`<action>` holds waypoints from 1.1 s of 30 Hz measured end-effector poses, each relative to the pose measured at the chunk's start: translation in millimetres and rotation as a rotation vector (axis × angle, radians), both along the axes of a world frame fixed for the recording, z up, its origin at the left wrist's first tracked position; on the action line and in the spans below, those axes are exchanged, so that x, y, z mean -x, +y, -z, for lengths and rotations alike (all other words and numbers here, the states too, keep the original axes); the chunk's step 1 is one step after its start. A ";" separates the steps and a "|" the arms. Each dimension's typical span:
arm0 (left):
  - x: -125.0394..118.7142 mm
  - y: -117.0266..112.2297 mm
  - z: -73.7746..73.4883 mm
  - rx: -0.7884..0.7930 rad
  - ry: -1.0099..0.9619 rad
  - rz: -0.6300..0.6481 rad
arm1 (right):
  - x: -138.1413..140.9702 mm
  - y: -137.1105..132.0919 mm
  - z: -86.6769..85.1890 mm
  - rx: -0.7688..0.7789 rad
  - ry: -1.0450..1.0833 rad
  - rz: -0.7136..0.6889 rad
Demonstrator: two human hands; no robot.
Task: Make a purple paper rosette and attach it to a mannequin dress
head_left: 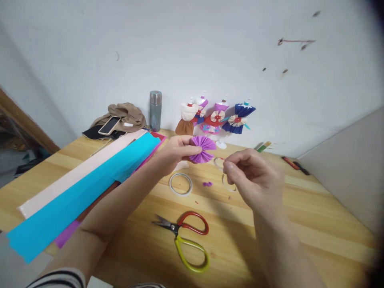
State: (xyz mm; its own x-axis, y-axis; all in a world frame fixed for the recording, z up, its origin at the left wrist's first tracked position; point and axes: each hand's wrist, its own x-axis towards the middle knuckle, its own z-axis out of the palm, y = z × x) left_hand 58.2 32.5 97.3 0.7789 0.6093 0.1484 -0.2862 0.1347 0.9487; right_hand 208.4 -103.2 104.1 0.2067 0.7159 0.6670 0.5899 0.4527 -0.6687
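Observation:
Between the thumb and fingers of my left hand (177, 152) is a purple pleated paper rosette (203, 145), fanned into a nearly full circle with a gap on its right side. My right hand (252, 176) is raised to the right of it, apart from the rosette. Its thumb and forefinger are pinched together, and whatever may be between them is too small to make out. Below the hands lie a roll of tape (180, 193) and a small purple paper scrap (207, 184). Nearer to me rest scissors (174, 228) with one red and one yellow handle, blades slightly apart.
Long sheets of blue crepe paper (81, 196) and pale pink paper (75, 172) cover the left side. Along the wall stand a thermos (155, 112) and several paper-dress figures (237, 120). A phone (109, 125) sits on brown cloth (129, 114). A red-and-black cutter (295, 165) lies right.

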 end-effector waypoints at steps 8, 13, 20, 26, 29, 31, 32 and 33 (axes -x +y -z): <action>-0.1 -1.5 -0.5 -0.020 0.023 0.092 | -1.8 0.1 -3.7 -0.161 -0.391 0.135; -0.5 -1.9 1.1 -0.038 0.013 0.117 | 1.1 0.2 -2.7 -0.185 -0.433 0.202; -0.6 -4.6 0.0 -0.031 0.032 0.105 | 5.7 1.6 -0.4 -0.221 -0.502 0.286; -0.9 -6.2 -1.8 -0.029 0.052 0.094 | 6.5 2.4 -0.8 -0.225 -0.523 0.297; -1.5 -6.3 -1.3 -0.043 0.059 0.098 | 6.2 2.6 -0.2 -0.222 -0.504 0.302; -1.7 -6.5 -1.0 -0.054 0.064 0.102 | 5.8 3.1 0.7 -0.220 -0.495 0.309; -1.7 -6.6 -1.1 -0.060 0.064 0.109 | 5.6 3.5 1.2 -0.221 -0.493 0.310; -1.6 -6.8 -1.2 -0.067 0.063 0.116 | 5.4 3.9 1.6 -0.222 -0.492 0.312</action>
State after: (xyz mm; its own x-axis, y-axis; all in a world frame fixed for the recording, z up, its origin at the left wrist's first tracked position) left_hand 59.9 25.7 98.5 0.8525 0.5050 0.1347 -0.2123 0.0992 0.9721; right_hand 203.0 -99.3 102.4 0.0139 0.5045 0.8633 0.9317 0.3068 -0.1943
